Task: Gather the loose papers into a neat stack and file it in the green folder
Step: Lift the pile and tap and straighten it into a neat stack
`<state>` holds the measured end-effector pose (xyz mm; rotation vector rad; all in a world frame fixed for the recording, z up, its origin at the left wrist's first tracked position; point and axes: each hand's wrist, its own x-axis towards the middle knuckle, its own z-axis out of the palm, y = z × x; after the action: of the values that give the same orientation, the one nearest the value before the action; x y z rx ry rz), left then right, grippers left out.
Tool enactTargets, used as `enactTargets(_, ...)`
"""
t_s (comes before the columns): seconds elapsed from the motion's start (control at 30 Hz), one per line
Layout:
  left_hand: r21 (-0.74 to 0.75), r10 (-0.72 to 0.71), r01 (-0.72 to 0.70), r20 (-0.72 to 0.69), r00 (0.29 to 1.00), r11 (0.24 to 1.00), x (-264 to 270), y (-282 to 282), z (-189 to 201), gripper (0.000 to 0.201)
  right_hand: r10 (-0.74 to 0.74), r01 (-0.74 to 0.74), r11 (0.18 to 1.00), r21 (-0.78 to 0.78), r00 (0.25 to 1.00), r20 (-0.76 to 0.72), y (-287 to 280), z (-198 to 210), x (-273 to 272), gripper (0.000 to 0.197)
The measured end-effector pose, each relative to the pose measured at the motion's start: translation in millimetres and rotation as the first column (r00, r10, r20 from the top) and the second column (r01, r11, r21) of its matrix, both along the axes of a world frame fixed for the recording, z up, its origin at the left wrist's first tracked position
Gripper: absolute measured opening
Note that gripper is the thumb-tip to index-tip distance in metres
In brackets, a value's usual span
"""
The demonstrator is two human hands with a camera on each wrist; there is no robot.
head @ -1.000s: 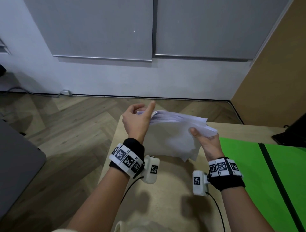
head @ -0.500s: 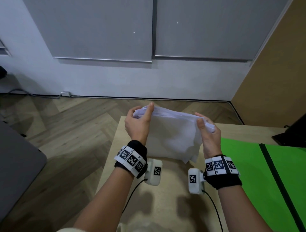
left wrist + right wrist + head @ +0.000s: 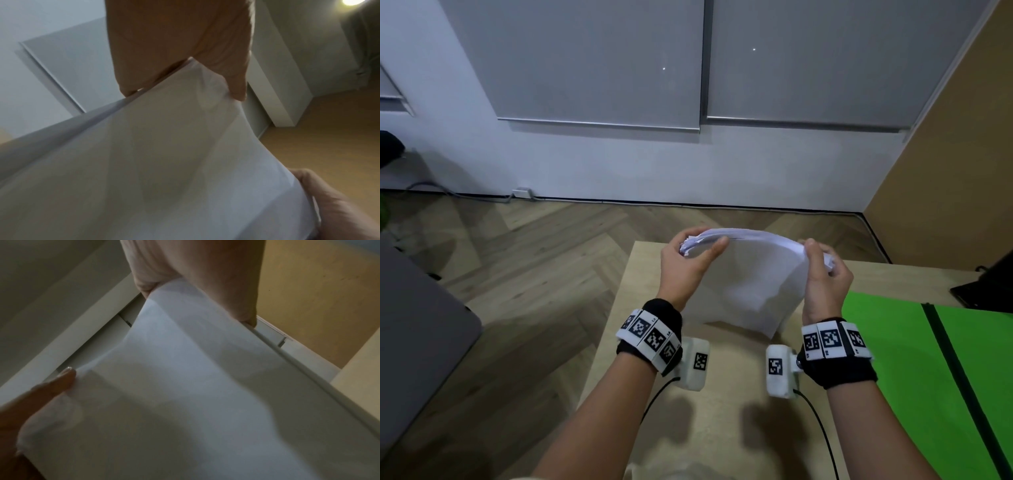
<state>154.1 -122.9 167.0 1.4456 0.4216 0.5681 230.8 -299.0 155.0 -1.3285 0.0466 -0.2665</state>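
Both hands are gripping a stack of white papers (image 3: 748, 274) above the bench's (image 3: 722, 428) far left corner, its lower edge hanging toward the benchtop. The left hand (image 3: 681, 267) is pinching the stack's left end, the right hand (image 3: 825, 277) its right end. The green folder (image 3: 914, 377) is lying open along the bench's right edge.

Paper stack (image 3: 748, 274): above table (image 3: 722, 394), between left hand (image 3: 683, 263) and right hand (image 3: 825, 284). Folder (image 3: 893, 359): on table, right of stack.
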Motion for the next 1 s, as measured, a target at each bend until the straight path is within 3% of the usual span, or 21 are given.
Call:
enactTargets(0.03, -0.009, 0.001, -0.001, -0.008, 1.0, 1.0, 1, 1, -1, 0.036, 0.022, -0.022, 1.0, -0.013, 0.999, 0.025, -1, 0, 0, 0.01)
enactTargets(0.1, -0.012, -0.008, 0.008, -0.019, 1.0, 1.0, 4, 3, -3, 0.03, 0.148, -0.145, 0.988, -0.058, 0.988, 0.043, -8, -3, 0, 0.038)
enactTargets(0.17, -0.013, -0.019, 0.019, -0.017, 1.0, 1.0, 5, 3, -3, 0.022, 0.296, -0.298, 0.942, -0.153, 0.955, -0.031, -13, -7, -2, 0.053)
enactTargets(0.23, -0.021, -0.051, 0.051, -0.003, 0.999, 0.998, 3, 2, 1, 0.01, 0.317, -0.333, 0.923, -0.194, 0.942, -0.108, -16, -11, -5, 0.037)
enactTargets(0.3, -0.037, -0.09, 0.09, 0.02, 0.996, 0.995, 1, 1, 6, 0.007, 0.228, -0.252, 0.943, -0.218, 0.965, -0.131, -17, -10, -6, 0.019)
enactTargets(0.4, -0.067, -0.092, 0.096, 0.063, 0.994, 0.993, -5, -1, 18, 0.002, 0.21, -0.22, 0.956, -0.196, 0.975, -0.068, -20, 0, -8, 0.02)
enactTargets(0.53, -0.092, 0.121, -0.111, 0.116, 0.986, 0.99, -7, -5, 22, 0.026, 0.273, -0.269, 0.946, -0.183, 0.962, -0.003, -18, 8, -19, 0.022)
enactTargets(0.67, -0.169, 0.28, -0.277, -0.008, 0.96, 0.946, -4, -14, 7, 0.04, 0.294, -0.302, 0.939, -0.166, 0.953, -0.072, -13, -13, -30, 0.024)
enactTargets(0.77, -0.144, 0.339, -0.347, -0.079, 0.937, 0.927, -3, -12, 8, 0.047, 0.324, -0.337, 0.927, -0.163, 0.941, -0.102, -16, -20, -29, 0.046)
enactTargets(0.83, -0.112, 0.358, -0.37, -0.114, 0.927, 0.922, -1, -9, 10, 0.054, 0.338, -0.352, 0.922, -0.163, 0.935, -0.107, -18, -19, -26, 0.05)
enactTargets(0.93, -0.127, 0.323, -0.34, -0.136, 0.937, 0.932, 4, -4, 12, 0.049, 0.347, -0.365, 0.92, -0.143, 0.928, -0.132, -18, -17, -22, 0.035)
enactTargets(1.0, -0.14, 0.176, -0.188, -0.099, 0.979, 0.972, 4, -5, 10, 0.042, 0.298, -0.319, 0.933, -0.166, 0.944, -0.141, -15, -17, -19, 0.02)
